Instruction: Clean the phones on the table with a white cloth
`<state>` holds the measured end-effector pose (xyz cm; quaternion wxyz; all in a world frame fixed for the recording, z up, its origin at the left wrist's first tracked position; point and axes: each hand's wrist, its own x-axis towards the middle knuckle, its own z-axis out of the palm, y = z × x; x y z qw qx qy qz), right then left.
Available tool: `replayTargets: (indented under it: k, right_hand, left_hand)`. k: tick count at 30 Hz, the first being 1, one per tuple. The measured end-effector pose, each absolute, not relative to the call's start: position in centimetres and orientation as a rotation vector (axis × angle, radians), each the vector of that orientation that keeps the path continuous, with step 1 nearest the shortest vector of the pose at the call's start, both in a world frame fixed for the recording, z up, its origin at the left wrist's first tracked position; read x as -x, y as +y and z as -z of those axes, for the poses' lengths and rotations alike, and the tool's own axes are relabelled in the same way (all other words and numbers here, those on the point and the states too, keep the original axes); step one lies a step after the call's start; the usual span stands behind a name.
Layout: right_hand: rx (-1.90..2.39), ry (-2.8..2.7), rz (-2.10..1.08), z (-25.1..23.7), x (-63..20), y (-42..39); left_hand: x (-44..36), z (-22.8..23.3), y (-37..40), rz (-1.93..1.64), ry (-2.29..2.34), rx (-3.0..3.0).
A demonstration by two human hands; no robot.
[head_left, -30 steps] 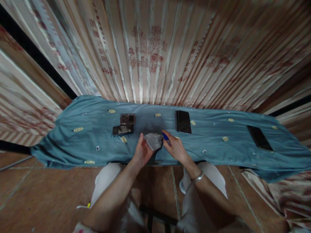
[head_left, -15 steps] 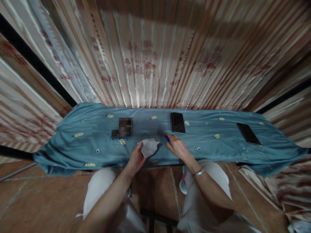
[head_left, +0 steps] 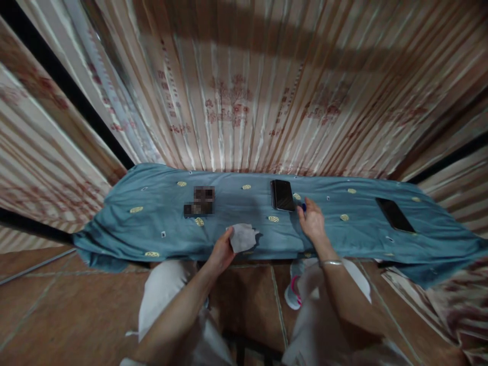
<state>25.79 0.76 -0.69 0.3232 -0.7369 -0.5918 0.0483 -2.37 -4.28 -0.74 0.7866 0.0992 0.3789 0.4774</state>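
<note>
Left hand: the left hand (head_left: 222,252) sits at the near edge of the table, fingers curled around the lower corner of a grey cloth (head_left: 243,237) — closed on it, with most of the cloth standing free above the thumb.
Grey cloth: pale, crumpled, roughly square; it hangs over the near part of the blue tablecloth (head_left: 160,213), between the two hands and well apart from the phones.
Right hand: the right hand (head_left: 313,222) lies palm down on the tablecloth, fingers stretched forward and loosely together; a blue object (head_left: 304,207) shows at its fingertips. It is too small to name, and whether the fingers pinch it or only touch it cannot be told.
Middle phone: a dark smartphone (head_left: 282,194) lies flat, screen up, just beside the right hand's fingertips, on their left — close, but whether it is touched does not show.
Far-right phone: a second black phone (head_left: 394,215) lies flat near the table's right end, well apart from both hands.
Left item: a dark device (head_left: 199,201), partly blurred out, lies beyond the left hand.
Wrist: a metal bangle (head_left: 330,263) rings the right wrist.
Backdrop: a striped, patterned curtain (head_left: 244,91) hangs behind the table.
Below: tiled floor (head_left: 57,305) and the person's pale trousers.
</note>
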Motion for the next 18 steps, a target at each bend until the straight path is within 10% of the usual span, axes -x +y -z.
replayTargets:
  k: [8,18]
  right_hand:
    - [1.057,-1.066,-1.808,-0.2,-14.1,-3.2]
    - [0.879,-0.804,-1.99,0.2,-12.2,-3.2]
  left_hand:
    - [1.0,-2.0,-4.4,-0.977,0.748,-0.25]
    - [1.8,-1.0,-4.3,-1.275,0.919,-0.584]
